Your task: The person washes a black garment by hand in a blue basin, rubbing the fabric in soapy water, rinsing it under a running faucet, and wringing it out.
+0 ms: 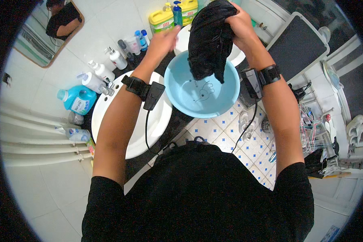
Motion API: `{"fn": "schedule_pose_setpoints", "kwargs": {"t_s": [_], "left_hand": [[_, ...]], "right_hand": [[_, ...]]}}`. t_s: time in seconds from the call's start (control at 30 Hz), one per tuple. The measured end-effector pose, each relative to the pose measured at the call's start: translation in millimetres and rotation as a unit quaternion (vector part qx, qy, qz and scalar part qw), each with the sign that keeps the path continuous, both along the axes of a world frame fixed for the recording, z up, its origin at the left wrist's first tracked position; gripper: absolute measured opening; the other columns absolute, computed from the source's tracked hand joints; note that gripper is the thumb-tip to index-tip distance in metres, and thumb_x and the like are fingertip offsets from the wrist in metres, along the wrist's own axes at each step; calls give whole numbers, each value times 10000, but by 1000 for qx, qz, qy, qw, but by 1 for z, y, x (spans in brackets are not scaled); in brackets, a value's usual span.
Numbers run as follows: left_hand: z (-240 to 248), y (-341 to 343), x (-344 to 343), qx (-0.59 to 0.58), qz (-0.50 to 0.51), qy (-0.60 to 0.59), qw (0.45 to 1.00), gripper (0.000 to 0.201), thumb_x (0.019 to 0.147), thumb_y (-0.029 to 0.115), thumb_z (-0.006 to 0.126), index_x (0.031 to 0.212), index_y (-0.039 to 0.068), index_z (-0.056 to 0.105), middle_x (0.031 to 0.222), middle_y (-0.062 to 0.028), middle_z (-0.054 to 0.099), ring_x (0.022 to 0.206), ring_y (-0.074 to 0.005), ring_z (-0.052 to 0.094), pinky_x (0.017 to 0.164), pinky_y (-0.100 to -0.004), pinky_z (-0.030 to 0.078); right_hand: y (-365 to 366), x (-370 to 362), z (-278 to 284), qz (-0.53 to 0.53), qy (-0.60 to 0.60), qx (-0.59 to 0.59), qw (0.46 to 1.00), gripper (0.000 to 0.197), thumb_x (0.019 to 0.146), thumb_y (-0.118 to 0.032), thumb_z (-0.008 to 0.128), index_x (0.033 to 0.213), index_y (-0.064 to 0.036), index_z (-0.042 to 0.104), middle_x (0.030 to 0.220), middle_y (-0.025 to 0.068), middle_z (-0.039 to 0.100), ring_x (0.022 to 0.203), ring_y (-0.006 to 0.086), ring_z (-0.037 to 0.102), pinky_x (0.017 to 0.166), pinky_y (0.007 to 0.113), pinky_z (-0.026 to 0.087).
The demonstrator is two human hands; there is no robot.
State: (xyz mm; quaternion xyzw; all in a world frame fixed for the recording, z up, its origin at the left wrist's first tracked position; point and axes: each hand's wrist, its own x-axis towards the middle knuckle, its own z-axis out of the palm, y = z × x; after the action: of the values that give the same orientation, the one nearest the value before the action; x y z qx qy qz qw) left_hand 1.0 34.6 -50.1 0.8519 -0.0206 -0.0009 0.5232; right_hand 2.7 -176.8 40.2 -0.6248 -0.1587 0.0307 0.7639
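While the head camera looked straight down, the right hand (240, 22) was closed around the top of a black garment (209, 40), holding it up so that its bunched lower end hung over the light blue basin (177, 90), probably to let any drips fall inside. The left hand (163, 40) was blurred beside the cloth with fingers stretched out, gripping nothing that could be seen. The basin sat at the edge of a dark counter, just beside the white sink (129, 141), with detergent bottles (165, 18) standing behind, within reach.
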Motion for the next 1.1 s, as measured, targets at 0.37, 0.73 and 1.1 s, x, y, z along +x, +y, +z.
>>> {"fn": "schedule_pose_setpoints", "kwargs": {"t_s": [0.37,0.73,1.1], "left_hand": [[7,-33,4,-315,-71,-96,942,536,748,227,734,1172,-11,511,1105,-105,606,950,-191,601,845,-313,479],[21,-5,-4,-472,-64,-18,879,392,836,192,640,1151,-7,519,1057,-105,610,927,-211,613,807,-343,510],[12,36,-33,-398,-48,-97,911,392,806,101,666,1175,42,547,1075,-54,611,959,-180,589,836,-328,487]], "right_hand": [[17,3,19,111,17,-144,983,758,692,21,533,1392,-58,252,1159,175,506,994,265,517,862,334,423],[22,42,-51,115,-76,-121,983,387,764,-35,659,1120,31,523,999,129,636,884,206,628,804,329,507],[118,2,-38,210,-99,82,969,723,792,-133,526,1405,-85,145,1274,169,369,1180,277,367,1000,348,283]]}}
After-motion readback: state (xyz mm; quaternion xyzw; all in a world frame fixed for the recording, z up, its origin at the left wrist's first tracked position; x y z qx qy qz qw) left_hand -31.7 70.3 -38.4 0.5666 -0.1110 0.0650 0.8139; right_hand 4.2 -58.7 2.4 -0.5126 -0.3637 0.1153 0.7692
